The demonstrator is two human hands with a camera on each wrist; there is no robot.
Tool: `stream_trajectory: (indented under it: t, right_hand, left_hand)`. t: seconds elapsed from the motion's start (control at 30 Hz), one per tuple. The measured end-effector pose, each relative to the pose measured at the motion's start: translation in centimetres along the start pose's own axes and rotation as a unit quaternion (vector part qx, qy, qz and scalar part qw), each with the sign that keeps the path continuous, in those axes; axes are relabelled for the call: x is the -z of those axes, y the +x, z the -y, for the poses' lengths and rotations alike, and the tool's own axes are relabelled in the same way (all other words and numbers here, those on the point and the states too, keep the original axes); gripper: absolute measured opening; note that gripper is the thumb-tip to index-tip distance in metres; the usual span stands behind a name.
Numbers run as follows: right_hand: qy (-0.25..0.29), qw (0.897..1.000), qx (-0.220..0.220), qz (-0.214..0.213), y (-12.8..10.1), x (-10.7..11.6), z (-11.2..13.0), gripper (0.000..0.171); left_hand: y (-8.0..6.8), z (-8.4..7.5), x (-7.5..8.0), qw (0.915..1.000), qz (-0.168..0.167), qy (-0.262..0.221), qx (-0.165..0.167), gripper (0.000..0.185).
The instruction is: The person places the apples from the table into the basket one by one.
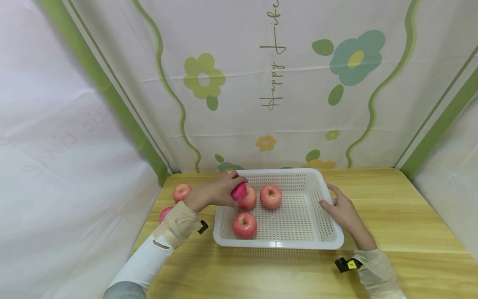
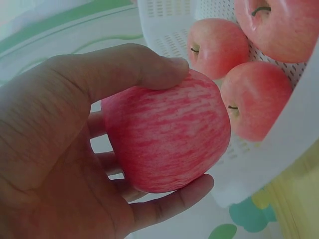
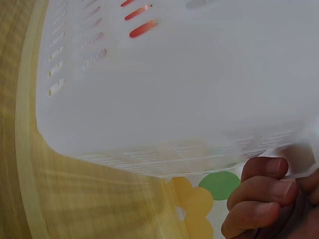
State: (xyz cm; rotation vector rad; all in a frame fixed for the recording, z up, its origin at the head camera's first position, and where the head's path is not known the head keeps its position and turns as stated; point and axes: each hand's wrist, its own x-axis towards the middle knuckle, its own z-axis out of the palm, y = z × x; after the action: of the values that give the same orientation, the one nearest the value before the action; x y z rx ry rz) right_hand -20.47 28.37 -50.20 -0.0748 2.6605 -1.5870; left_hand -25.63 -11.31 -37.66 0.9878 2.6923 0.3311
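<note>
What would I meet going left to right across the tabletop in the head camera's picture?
Two apples on the table, left hand holding an apple, white basket with three apples, right hand on its rim.

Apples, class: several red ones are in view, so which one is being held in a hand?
The apple gripped by the left hand over the white basket. Three others lie inside the basket, two on the table outside it.

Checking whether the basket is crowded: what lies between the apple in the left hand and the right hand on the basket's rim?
In the head view, one loose apple and bare basket floor lie between the held apple and the right hand.
</note>
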Motion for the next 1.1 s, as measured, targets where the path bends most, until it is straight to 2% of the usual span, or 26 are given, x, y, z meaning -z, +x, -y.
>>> stream_trajectory:
  t: [0.33, 0.83, 1.1]
  right_hand:
    - [0.002, 1.000, 0.005, 0.000, -0.1, 0.1, 0.1, 0.078]
    - [0.003, 1.000, -0.001, 0.001, 0.1, 0.0, 0.0, 0.078]
    - [-0.001, 1.000, 0.001, 0.002, 0.1, 0.1, -0.2, 0.078]
  left_hand:
    - [0.9, -0.8, -0.6, 0.9997, 0.023, -0.003, 0.011, 0.077]
    - [1.6, -1.7, -1.5, 0.9993, 0.025, 0.017, -0.024, 0.071]
    - [2.0, -2.6, -1.6, 0.9984, 0.045, 0.009, -0.032, 0.074]
